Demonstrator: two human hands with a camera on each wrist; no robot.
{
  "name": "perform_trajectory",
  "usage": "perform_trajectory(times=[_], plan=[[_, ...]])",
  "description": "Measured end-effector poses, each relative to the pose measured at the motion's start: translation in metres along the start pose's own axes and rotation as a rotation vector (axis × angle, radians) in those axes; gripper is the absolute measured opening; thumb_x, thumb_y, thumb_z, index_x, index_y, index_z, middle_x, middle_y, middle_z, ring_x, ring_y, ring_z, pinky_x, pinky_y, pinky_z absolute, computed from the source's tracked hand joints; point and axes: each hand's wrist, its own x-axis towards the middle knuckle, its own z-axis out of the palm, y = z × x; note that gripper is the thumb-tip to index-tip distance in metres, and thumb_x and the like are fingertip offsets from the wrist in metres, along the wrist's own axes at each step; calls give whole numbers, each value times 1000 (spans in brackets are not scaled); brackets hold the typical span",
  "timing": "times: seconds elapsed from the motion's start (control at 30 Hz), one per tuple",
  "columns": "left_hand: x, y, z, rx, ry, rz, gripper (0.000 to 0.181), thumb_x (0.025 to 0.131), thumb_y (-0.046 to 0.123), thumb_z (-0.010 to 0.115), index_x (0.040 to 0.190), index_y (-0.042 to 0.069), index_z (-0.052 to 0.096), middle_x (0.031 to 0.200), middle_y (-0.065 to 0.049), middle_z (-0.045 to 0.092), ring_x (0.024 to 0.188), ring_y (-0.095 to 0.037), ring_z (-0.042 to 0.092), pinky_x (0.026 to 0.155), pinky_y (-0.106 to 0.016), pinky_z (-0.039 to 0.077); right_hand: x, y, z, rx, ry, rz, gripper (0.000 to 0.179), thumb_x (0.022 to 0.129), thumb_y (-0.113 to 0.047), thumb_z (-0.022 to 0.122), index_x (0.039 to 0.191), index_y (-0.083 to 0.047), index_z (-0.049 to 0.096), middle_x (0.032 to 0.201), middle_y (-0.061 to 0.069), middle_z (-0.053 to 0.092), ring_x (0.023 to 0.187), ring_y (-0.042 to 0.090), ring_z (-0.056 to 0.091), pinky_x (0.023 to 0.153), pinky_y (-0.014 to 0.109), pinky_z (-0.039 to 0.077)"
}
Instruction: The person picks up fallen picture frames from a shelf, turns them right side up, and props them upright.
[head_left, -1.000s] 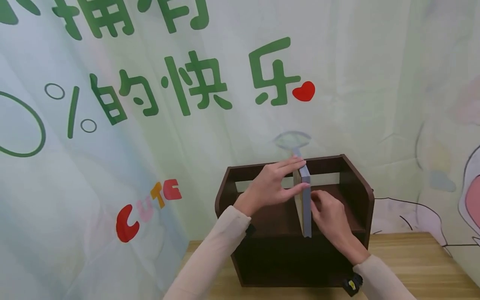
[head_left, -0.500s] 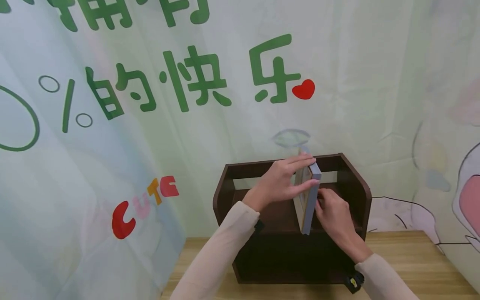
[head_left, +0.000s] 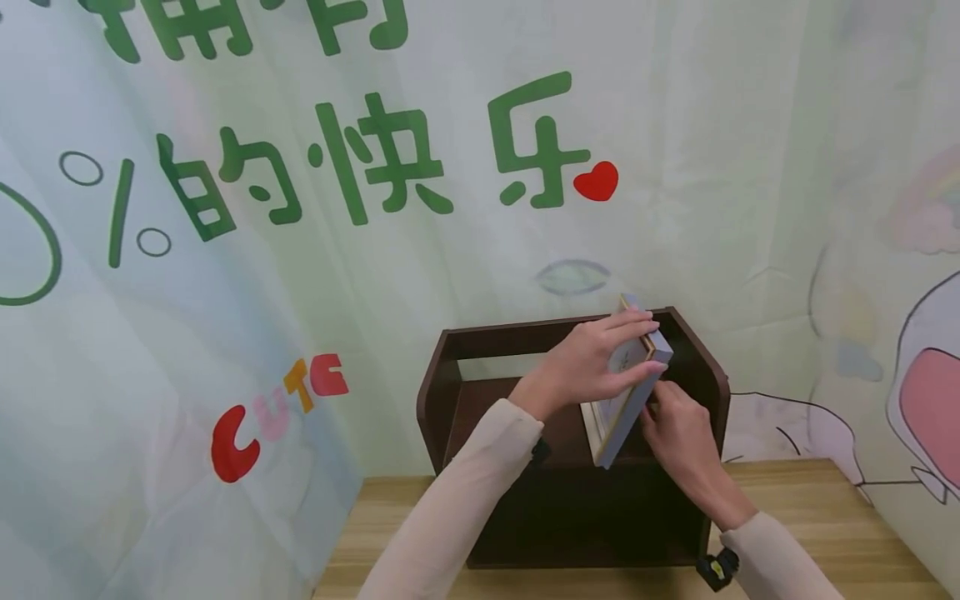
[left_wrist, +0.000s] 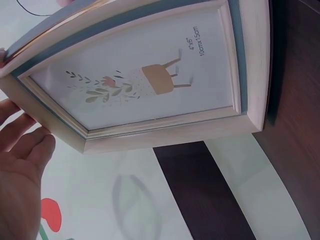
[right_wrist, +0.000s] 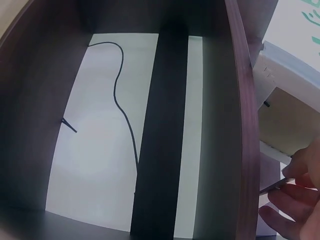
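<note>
A picture frame (head_left: pixel 632 410) with a blue-grey outer edge stands tilted on the top board of a dark brown desk shelf (head_left: pixel 483 417). My left hand (head_left: pixel 592 364) holds its upper corner, thumb on the near edge and fingers over the top. The left wrist view shows the frame's front (left_wrist: pixel 165 136), with a printed plant-and-stool picture. Behind the frame, my right hand (head_left: pixel 681 433) is partly hidden in the head view. In the right wrist view its fingers pinch a thin dark flat piece (right_wrist: pixel 274 186) next to the frame's beige back (right_wrist: pixel 292 120).
The shelf has raised side walls and a back rail (head_left: pixel 510 333). Its dark lower compartment (head_left: pixel 585 517) faces me. It stands on a wood-grain table (head_left: pixel 802 508), against a printed curtain (head_left: pixel 720 167) with green lettering.
The picture frame's top has moved right and leaned over to the right, turning more of its front into view. Both hands have shifted slightly right with it.
</note>
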Motion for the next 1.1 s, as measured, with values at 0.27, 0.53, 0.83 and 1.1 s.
perform_trajectory(times=[0.27,0.53,0.83,1.1], plan=[[2,0,5,-5,-9,-5,54,98,32,75,145,8,63,154,-10,60,145,-21,57,120,-28,44,-2,2,-1,1,-16,17,20,82,10,79,97,3,68,89,19,71,75,34,71,63,50,59],[5,0,5,-13,-10,-6,54,99,29,75,146,8,61,155,-11,58,148,-22,54,122,-29,43,0,4,-2,-2,-13,20,19,83,9,79,98,5,69,89,20,71,75,35,71,63,51,59],[3,-2,1,1,1,-58,59,100,35,73,150,9,58,155,-8,59,148,-20,53,124,-28,40,2,0,-8,9,9,32,18,85,4,78,101,5,71,93,22,72,79,36,72,64,54,60],[-8,-28,5,-177,125,-272,46,107,35,62,147,11,61,147,-5,66,137,-16,63,117,-31,49,1,-18,-30,71,42,96,17,88,7,75,104,7,72,94,21,75,73,26,70,61,38,59]])
